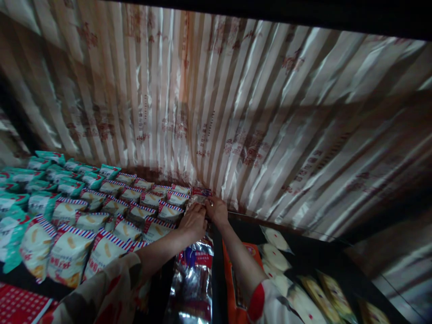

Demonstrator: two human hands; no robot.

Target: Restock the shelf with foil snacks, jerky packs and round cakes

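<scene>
Both of my hands are together at the back of the shelf, over a red-and-blue snack packet (201, 191) near the curtain. My left hand (195, 221) comes in from the left, with its fingers closed at the packet's near part. From the right, my right hand (217, 210) grips the packet's right edge with bent fingers. Some of the packet is hidden beneath the fingers. In front of my hands lies a shiny, silvery clear snack pack (192, 283) with a red-and-blue label.
Rows of white snack bags with striped tops (69, 256) and teal bags (42, 202) stand left. To the right lie an orange pack (231, 283), round white packs (275, 258) and yellowish packs (334, 292). A striped plastic curtain (216, 112) hangs behind.
</scene>
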